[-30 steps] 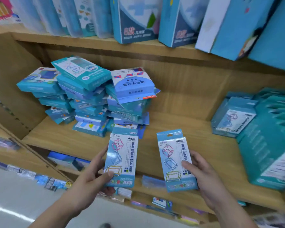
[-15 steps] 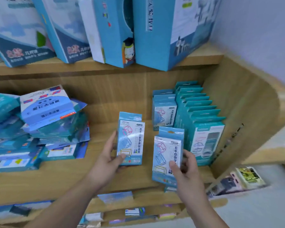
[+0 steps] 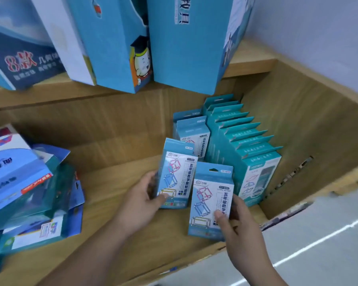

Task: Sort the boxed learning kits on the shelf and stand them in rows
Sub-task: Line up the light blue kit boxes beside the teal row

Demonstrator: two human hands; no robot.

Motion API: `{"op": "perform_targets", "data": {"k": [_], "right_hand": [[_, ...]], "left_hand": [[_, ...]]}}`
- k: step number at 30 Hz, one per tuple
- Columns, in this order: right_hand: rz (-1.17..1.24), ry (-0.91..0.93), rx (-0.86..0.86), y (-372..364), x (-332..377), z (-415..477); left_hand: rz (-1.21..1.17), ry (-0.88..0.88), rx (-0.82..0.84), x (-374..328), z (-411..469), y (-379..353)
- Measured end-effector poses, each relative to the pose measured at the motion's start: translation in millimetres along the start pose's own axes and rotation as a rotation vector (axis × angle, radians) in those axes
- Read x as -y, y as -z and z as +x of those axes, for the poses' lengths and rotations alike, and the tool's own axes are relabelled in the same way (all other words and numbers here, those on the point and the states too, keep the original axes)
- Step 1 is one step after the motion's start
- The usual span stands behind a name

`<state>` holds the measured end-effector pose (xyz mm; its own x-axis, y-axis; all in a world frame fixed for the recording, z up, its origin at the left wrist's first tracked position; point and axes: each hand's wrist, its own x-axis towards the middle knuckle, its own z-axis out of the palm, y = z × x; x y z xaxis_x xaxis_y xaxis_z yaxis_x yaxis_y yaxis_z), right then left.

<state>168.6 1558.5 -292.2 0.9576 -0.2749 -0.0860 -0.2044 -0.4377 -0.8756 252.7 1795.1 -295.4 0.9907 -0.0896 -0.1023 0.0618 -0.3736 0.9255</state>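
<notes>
My left hand [image 3: 141, 201] grips a light blue kit box [image 3: 177, 172] with cube drawings, held upright just in front of a short row of like boxes [image 3: 192, 131]. My right hand [image 3: 239, 228] grips a second identical kit box [image 3: 210, 201], upright and nearer the shelf's front edge. To the right stands a long row of teal kit boxes [image 3: 246, 145] against the shelf's side wall. A loose pile of kit boxes [image 3: 29, 193] lies flat at the left of the wooden shelf [image 3: 116, 230].
Large blue boxes [image 3: 184, 44] stand on the shelf above. The shelf's curved wooden side wall [image 3: 310, 141] closes the right end. A grey floor [image 3: 318, 244] with a white line lies below right. Bare shelf board shows between pile and rows.
My view has swung right from the pile toward the standing rows. Both hands carried their boxes right and closer to the rows; the left box now stands just before the short row.
</notes>
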Motion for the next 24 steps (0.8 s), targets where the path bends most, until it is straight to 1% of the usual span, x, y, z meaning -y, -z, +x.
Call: {"op": "perform_targets", "data": {"k": [7, 11, 17, 20, 24], "right_hand": [[-0.006, -0.057, -0.017, -6.6, 3.4, 0.9], [-0.056, -0.058, 0.005, -3.4, 1.0, 3.5], [-0.165, 0.027, 0.038, -0.4, 0.0, 11.5], [-0.179, 0.061, 0.055, 0.1, -2.0, 13.4], [-0.173, 0.094, 0.09, 2.7, -6.7, 13.1]], "left_hand": [[0.114, -0.057, -0.042, -3.9, 15.0, 11.5], [0.041, -0.038, -0.028, -1.1, 21.9, 5.3], [0.212, -0.101, -0.181, -10.1, 39.7, -16.2], [0.25, -0.133, -0.207, -20.1, 49.0, -29.0], [0.217, -0.103, -0.21, -19.5, 63.5, -39.6]]}}
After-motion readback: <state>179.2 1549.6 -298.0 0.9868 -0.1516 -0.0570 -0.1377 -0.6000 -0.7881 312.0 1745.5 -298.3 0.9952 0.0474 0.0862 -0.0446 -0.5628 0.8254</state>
